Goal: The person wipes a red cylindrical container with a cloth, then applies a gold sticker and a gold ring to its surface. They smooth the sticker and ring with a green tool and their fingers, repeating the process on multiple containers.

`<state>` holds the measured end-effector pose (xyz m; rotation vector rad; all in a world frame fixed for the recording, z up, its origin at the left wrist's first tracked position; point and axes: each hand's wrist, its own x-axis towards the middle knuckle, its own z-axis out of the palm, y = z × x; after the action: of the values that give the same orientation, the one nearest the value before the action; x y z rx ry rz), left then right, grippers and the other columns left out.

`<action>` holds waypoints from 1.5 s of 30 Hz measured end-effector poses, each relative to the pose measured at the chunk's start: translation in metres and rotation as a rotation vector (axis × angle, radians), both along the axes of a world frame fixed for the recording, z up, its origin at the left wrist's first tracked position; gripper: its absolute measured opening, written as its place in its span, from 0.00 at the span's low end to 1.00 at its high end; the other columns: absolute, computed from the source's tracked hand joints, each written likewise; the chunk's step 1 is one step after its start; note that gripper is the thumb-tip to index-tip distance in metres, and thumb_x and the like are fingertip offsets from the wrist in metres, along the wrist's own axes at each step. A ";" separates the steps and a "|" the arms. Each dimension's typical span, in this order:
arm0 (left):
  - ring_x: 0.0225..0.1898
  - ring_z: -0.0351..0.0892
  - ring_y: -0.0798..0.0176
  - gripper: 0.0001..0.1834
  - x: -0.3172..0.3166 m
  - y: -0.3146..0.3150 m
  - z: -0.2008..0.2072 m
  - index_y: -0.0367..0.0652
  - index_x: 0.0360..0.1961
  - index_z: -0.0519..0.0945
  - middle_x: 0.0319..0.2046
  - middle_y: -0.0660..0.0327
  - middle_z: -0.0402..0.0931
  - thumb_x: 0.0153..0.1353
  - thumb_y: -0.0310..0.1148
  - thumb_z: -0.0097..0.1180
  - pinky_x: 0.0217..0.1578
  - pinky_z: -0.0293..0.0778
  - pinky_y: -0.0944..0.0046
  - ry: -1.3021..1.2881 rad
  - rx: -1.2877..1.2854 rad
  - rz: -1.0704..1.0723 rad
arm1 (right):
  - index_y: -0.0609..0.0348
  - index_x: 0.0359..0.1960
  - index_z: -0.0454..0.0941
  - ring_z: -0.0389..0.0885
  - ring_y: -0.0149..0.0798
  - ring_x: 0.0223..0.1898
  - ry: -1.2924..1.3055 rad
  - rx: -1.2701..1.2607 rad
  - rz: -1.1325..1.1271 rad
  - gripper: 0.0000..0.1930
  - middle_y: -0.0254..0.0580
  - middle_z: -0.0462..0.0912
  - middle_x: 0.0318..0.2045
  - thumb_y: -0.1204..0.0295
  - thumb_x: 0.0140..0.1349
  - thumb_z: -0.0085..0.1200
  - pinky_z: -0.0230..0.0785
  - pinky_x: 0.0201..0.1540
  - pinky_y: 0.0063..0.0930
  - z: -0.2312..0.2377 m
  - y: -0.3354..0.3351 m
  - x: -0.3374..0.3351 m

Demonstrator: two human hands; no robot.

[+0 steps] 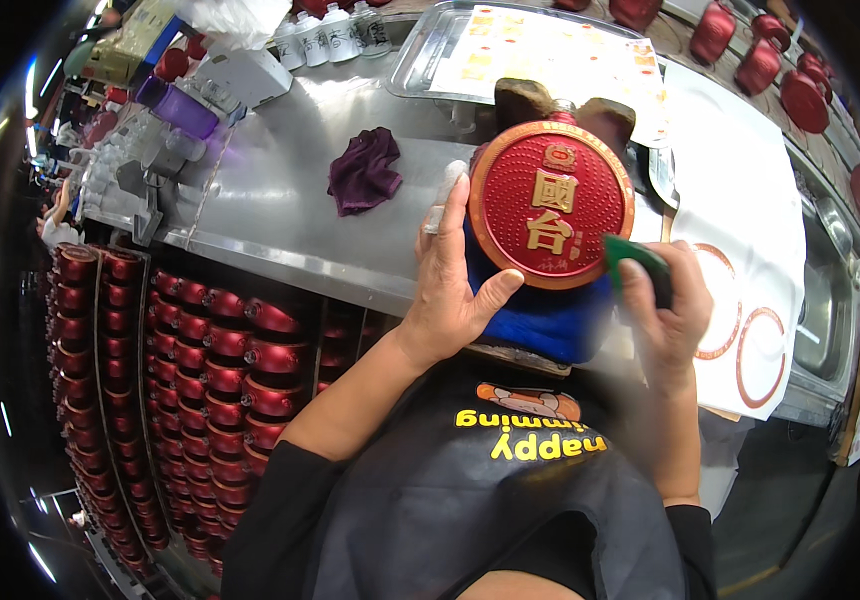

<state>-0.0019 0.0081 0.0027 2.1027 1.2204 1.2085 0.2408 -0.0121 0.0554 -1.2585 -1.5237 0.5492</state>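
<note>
A round, flat red bottle [595, 215] with raised gold characters and an orange patterned band around its rim lies face up on a blue cloth [540, 330]. My left hand [445, 285] rests along the bottle's left edge, fingers stretched out and thumb spread toward its lower rim; white tape wraps some fingertips. At the lower right of the rim, my right hand [668, 305] grips a green scraper [642, 266], its flat edge close to the band. Two worn brown pads [522, 103] flank the bottle's neck.
A crumpled purple cloth [364, 172] lies on the steel table [280, 190] at left. White paper [750, 200] at right carries orange ring bands [761, 355]. A metal tray [415, 62] with printed sheets, several white bottles [338, 35] and rows of red bottles [220, 390] surround the workplace.
</note>
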 end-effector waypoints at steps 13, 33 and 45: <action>0.78 0.45 0.36 0.53 0.012 -0.062 0.004 0.44 0.79 0.54 0.75 0.45 0.55 0.61 0.62 0.59 0.71 0.28 0.27 0.482 0.229 0.019 | 0.64 0.39 0.79 0.74 0.26 0.29 0.073 -0.191 0.019 0.10 0.33 0.78 0.27 0.70 0.66 0.64 0.66 0.33 0.21 -0.012 -0.005 -0.006; 0.80 0.43 0.45 0.55 0.022 -0.064 0.004 0.53 0.80 0.52 0.79 0.55 0.50 0.58 0.65 0.58 0.74 0.26 0.31 0.740 0.241 -0.061 | 0.62 0.43 0.78 0.73 0.20 0.35 0.518 -0.252 0.015 0.08 0.28 0.79 0.34 0.71 0.70 0.62 0.68 0.38 0.15 -0.033 -0.012 0.013; 0.77 0.56 0.52 0.38 0.057 0.014 0.076 0.50 0.64 0.78 0.64 0.62 0.76 0.66 0.65 0.44 0.74 0.24 0.29 0.897 0.554 -0.269 | 0.64 0.45 0.77 0.81 0.23 0.34 0.571 -0.215 -0.024 0.08 0.34 0.84 0.34 0.72 0.71 0.60 0.74 0.37 0.17 -0.033 -0.014 0.037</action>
<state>0.0553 0.0223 0.0787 3.2914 0.8873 0.4807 0.2779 -0.0265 0.0224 -1.1460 -0.9872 0.9818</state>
